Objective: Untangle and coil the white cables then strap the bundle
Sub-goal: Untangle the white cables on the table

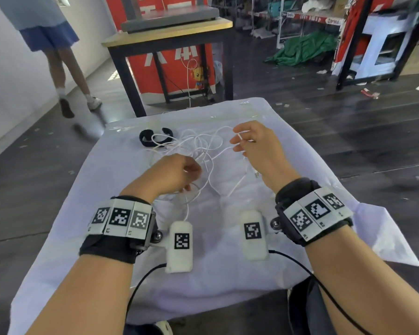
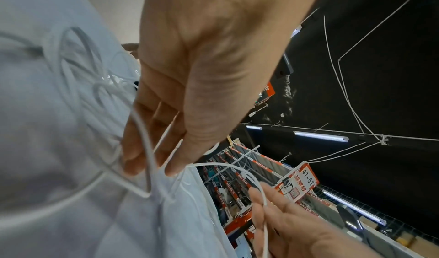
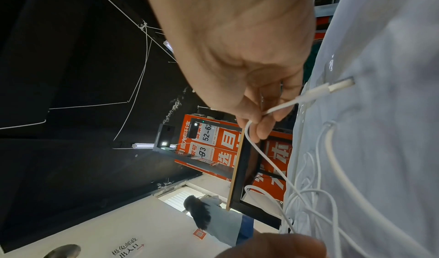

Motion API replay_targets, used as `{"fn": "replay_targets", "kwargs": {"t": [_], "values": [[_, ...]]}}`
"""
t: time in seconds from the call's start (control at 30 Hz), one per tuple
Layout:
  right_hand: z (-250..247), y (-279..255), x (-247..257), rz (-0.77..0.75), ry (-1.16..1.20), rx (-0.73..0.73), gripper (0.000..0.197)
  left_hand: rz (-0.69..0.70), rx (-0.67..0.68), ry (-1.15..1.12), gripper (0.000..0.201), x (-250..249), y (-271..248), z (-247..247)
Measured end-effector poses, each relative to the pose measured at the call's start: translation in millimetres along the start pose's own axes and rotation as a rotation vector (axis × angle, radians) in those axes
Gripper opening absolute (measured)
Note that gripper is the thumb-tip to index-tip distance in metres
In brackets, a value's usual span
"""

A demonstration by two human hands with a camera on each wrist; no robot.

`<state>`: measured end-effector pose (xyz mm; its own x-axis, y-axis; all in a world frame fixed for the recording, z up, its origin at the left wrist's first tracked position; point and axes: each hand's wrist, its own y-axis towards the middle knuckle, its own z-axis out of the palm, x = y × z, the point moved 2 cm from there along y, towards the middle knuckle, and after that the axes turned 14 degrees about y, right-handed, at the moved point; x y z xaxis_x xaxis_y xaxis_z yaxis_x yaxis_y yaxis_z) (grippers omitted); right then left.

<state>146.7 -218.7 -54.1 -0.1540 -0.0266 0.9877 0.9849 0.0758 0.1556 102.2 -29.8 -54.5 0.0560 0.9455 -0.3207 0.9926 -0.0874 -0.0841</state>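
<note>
A loose tangle of white cables (image 1: 203, 146) lies in the middle of the white cloth (image 1: 121, 180) covering the table. A black strap (image 1: 155, 138) lies curled at the tangle's far left, with one cable loop across it. My left hand (image 1: 191, 180) hovers at the tangle's near side, fingers curled, pinching a strand that runs between thumb and fingers (image 2: 152, 155). My right hand (image 1: 238, 141) is raised at the right. It pinches a cable (image 3: 260, 118) a short way behind its plug (image 3: 339, 85), which sticks out free. The slack droops from there back to the tangle (image 3: 306, 196).
Behind the cloth stands a wooden table (image 1: 169, 32) with black legs, before a red banner. A person (image 1: 58, 56) walks past at the far left. Green sheeting (image 1: 305, 47) and shelving lie far right. Dark floor surrounds the cloth's edges.
</note>
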Motion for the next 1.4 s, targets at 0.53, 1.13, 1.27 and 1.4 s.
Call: {"fn": "replay_targets", "kwargs": {"t": [0.53,1.13,1.27,1.4], "values": [[-3.0,-0.4,-1.7,-0.073,-0.254,0.045,0.033,-0.288,-0.019,0.179,0.046,20.7,6.8,5.2],[13.9,-10.8,7.5,-0.152,-0.391,0.3,0.038,-0.085,-0.337,0.04,0.019,-4.7,-6.6,-36.2],[23.8,-14.3,13.1,-0.235,-0.432,0.375,0.034,0.01,-0.308,0.098,0.024,-14.1,-4.8,-37.2],[33.6,-16.3,5.1,-0.253,-0.683,0.555,0.039,0.062,-0.315,0.021,0.037,-20.5,-4.9,-36.3]]}}
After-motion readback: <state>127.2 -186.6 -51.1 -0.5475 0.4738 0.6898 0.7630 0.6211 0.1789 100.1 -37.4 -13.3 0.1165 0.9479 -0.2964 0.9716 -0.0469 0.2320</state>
